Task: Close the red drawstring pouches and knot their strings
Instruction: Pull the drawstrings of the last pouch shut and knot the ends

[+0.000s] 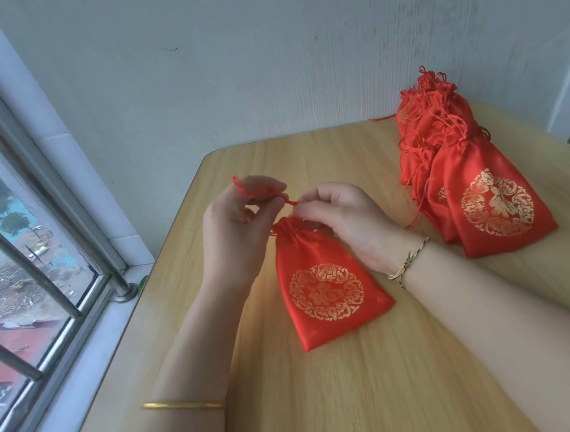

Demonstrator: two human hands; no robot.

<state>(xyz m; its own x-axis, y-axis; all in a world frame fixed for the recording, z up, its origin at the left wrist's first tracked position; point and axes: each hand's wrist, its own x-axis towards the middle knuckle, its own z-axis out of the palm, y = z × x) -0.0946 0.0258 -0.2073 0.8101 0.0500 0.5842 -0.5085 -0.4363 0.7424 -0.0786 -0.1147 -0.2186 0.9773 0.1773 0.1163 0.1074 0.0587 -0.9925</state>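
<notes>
A red drawstring pouch [329,284] with a gold round emblem lies flat on the wooden table [345,395], its mouth gathered shut and pointing away from me. Its red string [252,191] runs up from the mouth between my hands. My left hand [236,232] pinches the string, and a loop of it sticks out above the fingers. My right hand [341,217] pinches the string close to the left hand's fingertips, just above the pouch mouth. The string's course between the fingers is hidden.
A pile of several red pouches [465,168] with gathered mouths and loose strings lies at the right back of the table. A window with metal bars [17,263] runs along the left. The wall [283,44] stands behind the table.
</notes>
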